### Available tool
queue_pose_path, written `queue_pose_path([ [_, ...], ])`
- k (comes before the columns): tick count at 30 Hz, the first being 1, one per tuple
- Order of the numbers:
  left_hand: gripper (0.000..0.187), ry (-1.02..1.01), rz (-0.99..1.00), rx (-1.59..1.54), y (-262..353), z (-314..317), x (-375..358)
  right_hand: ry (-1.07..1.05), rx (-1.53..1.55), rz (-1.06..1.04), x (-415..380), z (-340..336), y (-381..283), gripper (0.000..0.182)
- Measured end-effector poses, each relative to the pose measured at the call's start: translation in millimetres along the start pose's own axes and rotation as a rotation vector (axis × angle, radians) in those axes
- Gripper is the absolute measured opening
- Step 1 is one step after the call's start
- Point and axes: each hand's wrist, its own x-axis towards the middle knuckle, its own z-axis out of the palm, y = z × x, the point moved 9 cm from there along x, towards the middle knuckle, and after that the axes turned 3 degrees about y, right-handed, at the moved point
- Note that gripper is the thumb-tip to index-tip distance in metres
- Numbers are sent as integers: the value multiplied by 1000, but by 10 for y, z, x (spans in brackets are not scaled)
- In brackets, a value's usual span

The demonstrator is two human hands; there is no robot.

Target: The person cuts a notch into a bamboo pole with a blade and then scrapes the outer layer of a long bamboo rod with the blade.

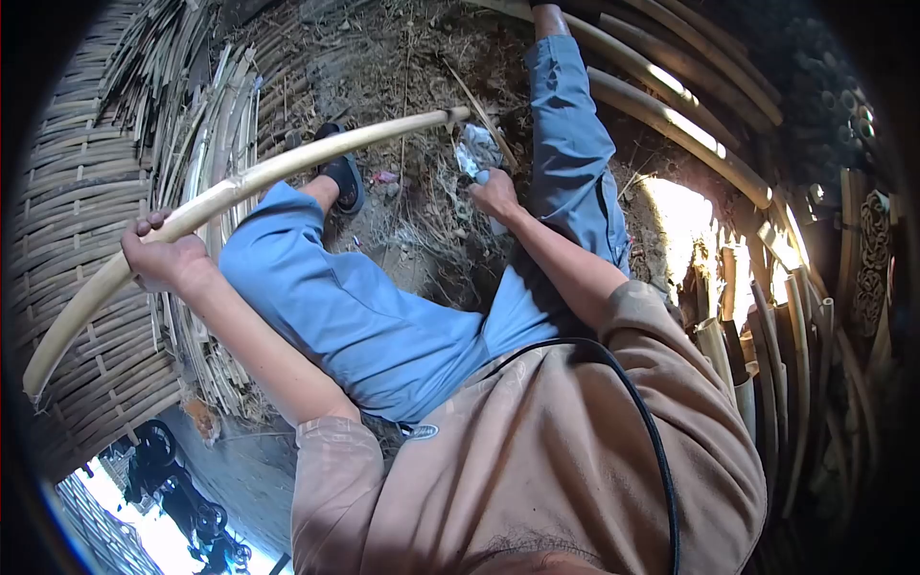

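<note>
A long pale bamboo pole (316, 153) slants across the view, from the lower left up to a dark-tipped end near the centre. My left hand (168, 257) is wrapped round it towards its lower end. Beyond my lap, my right hand (494, 195) is closed beside a crumpled silvery-white thing (477, 149), perhaps plastic. What those fingers grip cannot be made out. A thin stick or strip (487, 117) lies slanted just past the pole's far end, close to the right hand.
Woven bamboo matting (81, 220) and bundled split strips (213, 125) line the left. Thick bamboo poles (661, 120) lie at upper right, with upright bamboo pieces (767, 355) below them. Straw and debris cover the ground (402, 86). A motorbike (172, 479) shows at lower left.
</note>
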Motion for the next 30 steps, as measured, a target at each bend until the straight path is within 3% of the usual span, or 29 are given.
queue_pose_path([
  [1,19,23,-4,12,15,-47,-7,26,-27,-68,-131,16,-40,36],
  [2,20,79,18,39,39,-72,-36,-101,-17,-62,-281,-8,-236,41],
  [4,21,121,32,72,-30,-189,119,-74,-35,-96,-223,1,-242,42],
  [6,23,140,19,112,-73,-313,252,84,-70,-136,-42,23,-87,42],
  [9,26,152,-12,131,-110,-354,342,-5,16,59,327,112,159,44],
  [11,27,178,-13,114,-122,-427,383,98,-49,-73,261,-31,9,48],
  [13,22,76,-77,88,-182,-513,514,247,25,-244,20,-225,-189,50],
  [14,20,19,-114,70,-211,-493,543,294,45,-225,24,-218,-167,49],
  [18,16,-41,-128,112,-261,-445,580,140,340,-134,285,13,58,46],
  [22,15,-83,-135,140,-295,-516,691,64,369,188,372,125,315,50],
  [25,16,-46,-119,156,-324,-609,798,40,345,181,255,244,367,49],
  [26,16,-25,-102,165,-304,-597,790,-82,260,186,124,226,238,53],
  [30,16,84,-59,209,-177,-732,719,-71,-6,-122,213,210,215,51],
])
